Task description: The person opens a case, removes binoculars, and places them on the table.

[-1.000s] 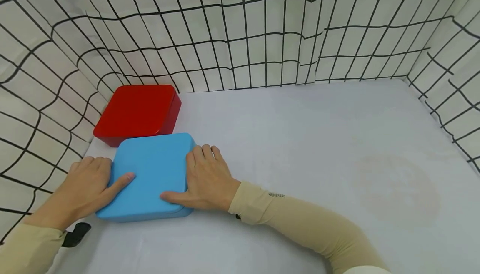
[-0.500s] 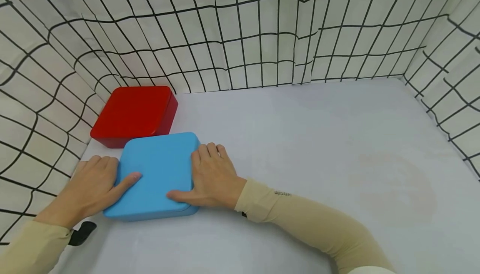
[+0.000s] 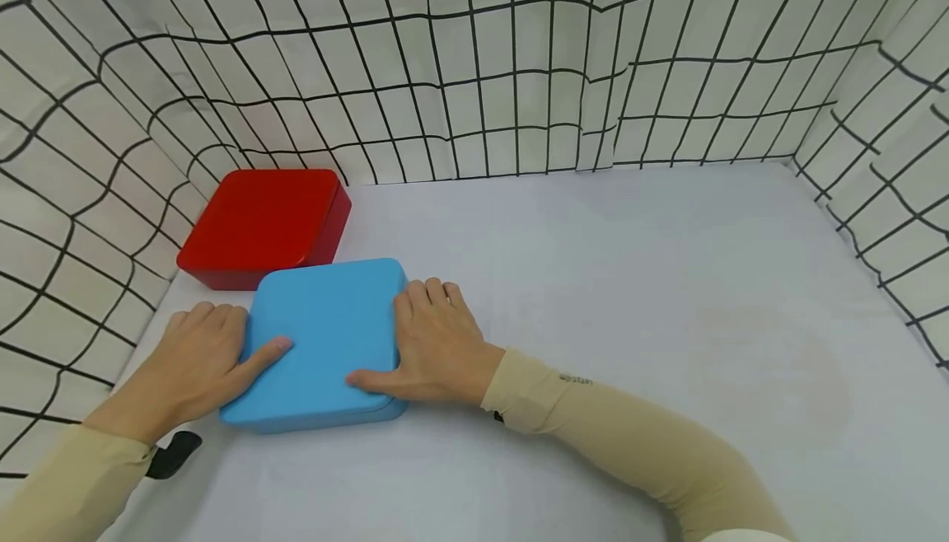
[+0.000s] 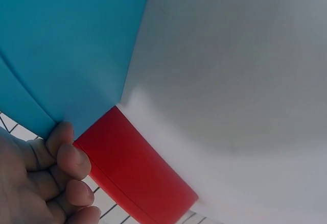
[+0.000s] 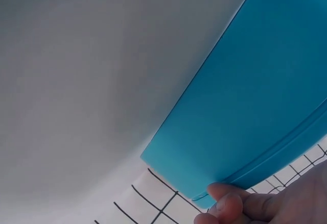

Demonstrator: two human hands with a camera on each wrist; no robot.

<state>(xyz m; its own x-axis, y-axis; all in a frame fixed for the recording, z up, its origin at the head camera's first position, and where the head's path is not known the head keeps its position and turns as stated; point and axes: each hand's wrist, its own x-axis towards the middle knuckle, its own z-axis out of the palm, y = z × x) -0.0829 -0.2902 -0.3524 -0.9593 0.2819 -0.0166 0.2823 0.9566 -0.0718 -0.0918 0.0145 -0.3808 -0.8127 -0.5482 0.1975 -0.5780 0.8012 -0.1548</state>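
A light blue rounded box [image 3: 326,344], with a seam running along its side, is held between both hands over the white surface. My left hand [image 3: 198,361] grips its left side, thumb lying on the top face. On the right side my right hand [image 3: 437,344] holds it the same way, its thumb near the front right corner. In the left wrist view, curled fingertips [image 4: 74,160] meet the blue wall at a corner. Fingers [image 5: 227,206] also bend against the box's far end in the right wrist view. A red box [image 3: 267,221] sits right behind the blue one, partly overlapped by it.
White walls with a black grid pattern [image 3: 482,97] stand at the back, left and right. The white tabletop [image 3: 578,278] stretches to the right of the boxes. A black strap end [image 3: 174,454] sticks out at the left wrist.
Both hands have shifted the blue box a little to the right, keeping their grip on its sides. The red box stays in its place at the back left.
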